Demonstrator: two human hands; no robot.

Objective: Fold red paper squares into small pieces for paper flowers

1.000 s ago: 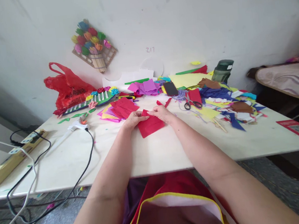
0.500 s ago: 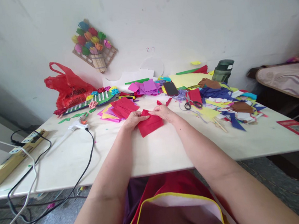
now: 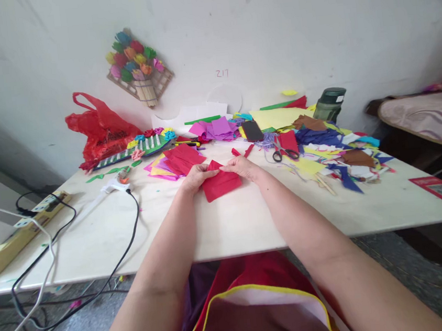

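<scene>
A square of red crepe paper [image 3: 222, 185] lies just over the table between my hands. My left hand [image 3: 199, 177] pinches its upper left part, with the thumb stretched along the top. From the right, my right hand [image 3: 243, 167] grips the upper edge between thumb and fingers. Both thumb tips almost meet near the top middle of the paper. Behind my left hand is a fanned stack of red, yellow and pink paper sheets [image 3: 183, 159]. A narrow red paper strip [image 3: 248, 151] rests beyond my right hand.
Scissors [image 3: 285, 154] lie right of my hands, beside a heap of coloured paper scraps [image 3: 337, 148]. A phone [image 3: 252, 131] and a green bottle [image 3: 330, 105] are farther back. Left stand a glue gun [image 3: 117, 182] with its cord, a power strip [image 3: 23, 233] and a red plastic bag [image 3: 100, 126].
My thumbs have shifted slightly along the paper's top edge, the right fingertips a little lower. The red paper has barely moved.
</scene>
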